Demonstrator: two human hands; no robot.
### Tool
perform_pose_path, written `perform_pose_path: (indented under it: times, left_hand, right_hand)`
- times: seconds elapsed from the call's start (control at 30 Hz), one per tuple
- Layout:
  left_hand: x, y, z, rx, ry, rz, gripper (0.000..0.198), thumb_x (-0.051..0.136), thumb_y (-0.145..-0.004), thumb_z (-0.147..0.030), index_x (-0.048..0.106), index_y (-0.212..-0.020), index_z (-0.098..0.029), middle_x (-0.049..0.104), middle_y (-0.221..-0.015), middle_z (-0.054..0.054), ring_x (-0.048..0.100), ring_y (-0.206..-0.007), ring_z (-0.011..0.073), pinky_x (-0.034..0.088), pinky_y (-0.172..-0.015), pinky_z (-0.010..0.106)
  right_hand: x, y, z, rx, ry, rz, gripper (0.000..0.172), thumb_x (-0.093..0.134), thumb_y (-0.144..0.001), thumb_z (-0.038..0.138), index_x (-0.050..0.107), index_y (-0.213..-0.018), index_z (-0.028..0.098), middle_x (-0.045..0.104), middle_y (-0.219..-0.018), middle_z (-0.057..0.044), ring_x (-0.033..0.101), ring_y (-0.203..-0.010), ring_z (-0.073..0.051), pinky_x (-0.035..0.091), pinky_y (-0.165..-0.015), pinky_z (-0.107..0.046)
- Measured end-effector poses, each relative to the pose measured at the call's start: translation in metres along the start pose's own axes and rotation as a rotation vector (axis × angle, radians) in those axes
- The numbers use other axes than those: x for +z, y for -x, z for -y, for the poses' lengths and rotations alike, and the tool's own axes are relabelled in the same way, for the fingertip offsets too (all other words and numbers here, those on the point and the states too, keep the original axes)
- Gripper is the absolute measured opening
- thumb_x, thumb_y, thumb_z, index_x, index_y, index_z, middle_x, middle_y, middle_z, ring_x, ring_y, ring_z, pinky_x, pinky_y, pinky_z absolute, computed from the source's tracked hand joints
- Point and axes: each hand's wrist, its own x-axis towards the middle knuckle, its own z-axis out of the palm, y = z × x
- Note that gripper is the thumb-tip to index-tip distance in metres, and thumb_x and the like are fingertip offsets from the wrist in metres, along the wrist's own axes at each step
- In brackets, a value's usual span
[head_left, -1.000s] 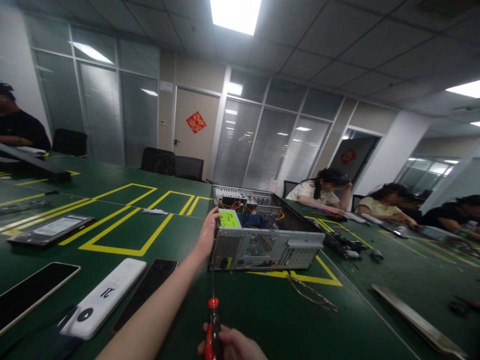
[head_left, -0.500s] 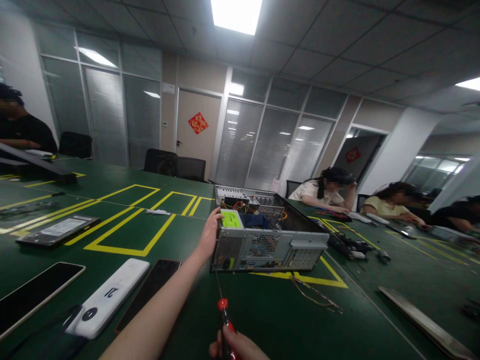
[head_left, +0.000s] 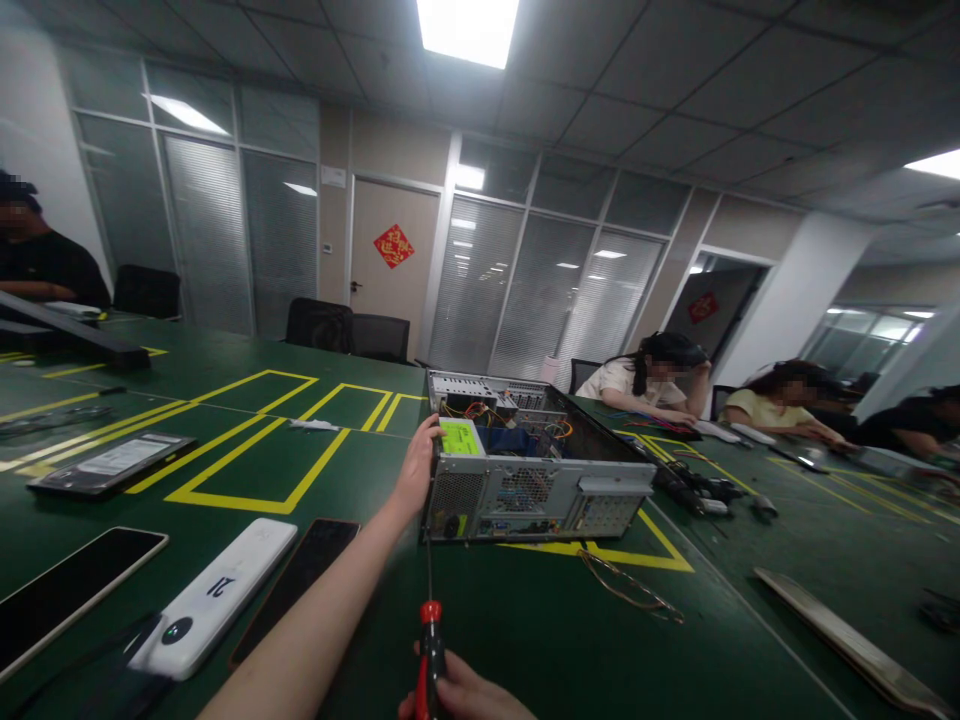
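An open grey computer case (head_left: 536, 485) lies on its side on the green table (head_left: 540, 640), with coloured wires and a green-labelled power supply (head_left: 459, 437) showing inside. My left hand (head_left: 417, 470) grips the case's near left corner, fingers curled over its top edge. My right hand (head_left: 463, 698) sits at the bottom edge of the view, closed round the red-and-black handle of a screwdriver (head_left: 430, 625). The thin shaft points up at the case's lower left rear corner.
Left of my arm lie a white power bank (head_left: 214, 598), a dark phone (head_left: 296, 572) and a tablet (head_left: 71, 585). A flat dark panel (head_left: 105, 462) lies further left. Loose wire (head_left: 626, 590) and a long metal panel (head_left: 847, 640) lie right. Several people sit around the table.
The screwdriver has shifted slightly left and stands more upright under the case's corner. My left hand stays on the case.
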Motion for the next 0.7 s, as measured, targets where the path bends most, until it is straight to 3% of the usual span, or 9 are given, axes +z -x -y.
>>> perform_pose_path:
  times: [0.13,0.3,0.37,0.53,0.7]
  left_hand:
    - [0.001,0.000,0.003,0.013,0.004,-0.010,0.048,0.030,-0.095,-0.057,0.062,-0.105,-0.024,0.050,-0.143,0.008,0.042,-0.137,0.0235,0.027,-0.119,0.045]
    - [0.001,0.000,0.004,0.016,0.007,-0.012,0.047,0.030,-0.095,-0.057,0.063,-0.105,-0.025,0.050,-0.143,0.007,0.042,-0.138,0.0234,0.026,-0.119,0.045]
    - [0.001,0.000,0.004,0.016,0.011,-0.017,0.046,0.031,-0.095,-0.056,0.063,-0.105,-0.025,0.050,-0.143,0.007,0.042,-0.138,0.0236,0.027,-0.119,0.045]
    - [0.001,0.000,0.002,0.012,0.008,-0.011,0.047,0.031,-0.095,-0.057,0.063,-0.106,-0.025,0.050,-0.143,0.007,0.042,-0.138,0.0239,0.027,-0.119,0.045]
    - [0.001,0.000,-0.001,-0.002,0.006,0.001,0.049,0.030,-0.095,-0.059,0.062,-0.105,-0.024,0.049,-0.144,0.007,0.040,-0.138,0.0235,0.025,-0.119,0.044]
  right_hand:
    - [-0.005,-0.004,-0.004,0.014,0.004,-0.049,0.069,0.088,-0.042,0.056,0.062,-0.092,0.018,0.072,-0.076,-0.004,0.062,-0.067,-0.015,0.039,-0.070,-0.028]
    - [0.004,0.005,0.007,0.131,-0.103,-0.094,0.033,0.068,-0.076,0.045,0.067,-0.079,0.012,0.071,-0.081,-0.007,0.060,-0.061,-0.012,0.040,-0.062,-0.024]
    - [0.007,0.006,0.011,0.144,-0.164,-0.134,0.027,0.062,-0.082,0.037,0.068,-0.078,0.011,0.071,-0.080,-0.008,0.061,-0.062,-0.013,0.043,-0.064,-0.025]
    - [0.009,0.007,0.015,0.125,-0.225,-0.157,0.031,0.052,-0.089,0.034,0.070,-0.089,0.008,0.067,-0.067,-0.006,0.060,-0.057,-0.012,0.044,-0.059,-0.022]
    - [0.003,0.012,0.019,0.163,-0.284,-0.176,0.040,0.057,-0.089,0.043,0.062,-0.064,0.012,0.045,-0.043,0.005,0.031,-0.033,-0.002,0.018,-0.036,-0.012]
